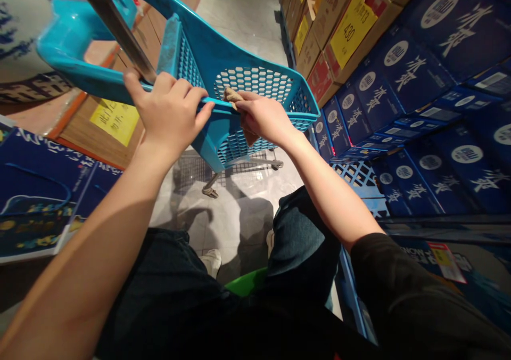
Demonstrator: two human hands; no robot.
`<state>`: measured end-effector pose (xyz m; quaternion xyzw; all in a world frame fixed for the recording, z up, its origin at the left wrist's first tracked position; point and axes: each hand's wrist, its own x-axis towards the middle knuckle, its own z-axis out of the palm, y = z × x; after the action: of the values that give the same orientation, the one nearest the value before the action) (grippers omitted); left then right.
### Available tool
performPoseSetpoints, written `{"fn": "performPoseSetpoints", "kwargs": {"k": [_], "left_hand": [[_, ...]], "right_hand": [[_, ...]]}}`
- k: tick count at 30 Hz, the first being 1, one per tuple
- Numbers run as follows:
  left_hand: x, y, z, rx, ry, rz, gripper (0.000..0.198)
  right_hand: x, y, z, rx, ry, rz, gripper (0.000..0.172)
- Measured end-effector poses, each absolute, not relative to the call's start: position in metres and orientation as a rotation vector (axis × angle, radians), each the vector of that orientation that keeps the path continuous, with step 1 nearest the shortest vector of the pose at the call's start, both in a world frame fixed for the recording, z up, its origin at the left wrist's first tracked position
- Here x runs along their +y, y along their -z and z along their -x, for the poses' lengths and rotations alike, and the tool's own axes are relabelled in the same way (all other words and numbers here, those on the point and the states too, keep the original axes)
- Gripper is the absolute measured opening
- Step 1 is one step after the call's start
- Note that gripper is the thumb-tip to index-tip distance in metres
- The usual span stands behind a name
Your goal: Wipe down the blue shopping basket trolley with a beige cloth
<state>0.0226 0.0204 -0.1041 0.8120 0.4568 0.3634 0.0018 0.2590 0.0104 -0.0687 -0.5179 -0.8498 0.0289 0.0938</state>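
A blue plastic shopping cart (235, 56), just one, sits directly under both hands, its mesh basket tilted toward the view and its upper rim passing beneath the fingers. To the right of the right fingers rises a stacked wall of dark blue cartons (399, 78), more than a dozen showing. Beyond the fingertips, further up that aisle, stand brown cartons (331, 24), at least three with yellow labels. Left of the left fingers lies a dark blue printed box (40, 200), and past it a wooden panel (99, 131) carries one yellow sign (115, 120). Below the fingers, on the tiled floor (179, 211), two cart casters show, the nearer one (210, 190) under the basket. The left hand (167, 112) is closed on the cart's rim, its four fingers (187, 95) curled over the blue plastic and its thumb raised beside one dark metal bar (123, 35). The right hand (263, 117) is also closed, its fingers (249, 101) gripping one tan cloth (233, 96) against the rim, with the cloth's loose end hanging down behind them.
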Motion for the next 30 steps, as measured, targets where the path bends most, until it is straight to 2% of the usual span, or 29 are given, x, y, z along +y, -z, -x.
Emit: {"fn": "performPoseSetpoints", "kwargs": {"k": [7, 11, 16, 24, 27, 30], "left_hand": [[0.021, 0.103, -0.024, 1.45, -1.089, -2.549, 0.055], [0.023, 0.107, -0.022, 1.335, -1.149, -2.54, 0.06], [0.022, 0.107, -0.022, 1.345, -1.151, -2.521, 0.058], [0.019, 0.101, -0.024, 1.423, -1.01, -2.551, 0.06], [0.02, 0.103, -0.024, 1.382, -1.06, -2.567, 0.061], [0.021, 0.104, -0.024, 1.378, -1.125, -2.554, 0.058]], "right_hand": [[0.033, 0.078, -0.304, -2.327, -0.047, 1.945, 0.033], [0.026, 0.077, -0.289, -2.387, -0.065, 1.82, 0.034], [0.012, 0.067, -0.263, -2.532, -0.131, 1.533, 0.04], [0.033, 0.071, -0.315, -2.364, -0.13, 2.021, 0.027], [0.032, 0.071, -0.316, -2.408, -0.162, 1.975, 0.028], [0.023, 0.071, -0.294, -2.499, -0.169, 1.721, 0.033]]}}
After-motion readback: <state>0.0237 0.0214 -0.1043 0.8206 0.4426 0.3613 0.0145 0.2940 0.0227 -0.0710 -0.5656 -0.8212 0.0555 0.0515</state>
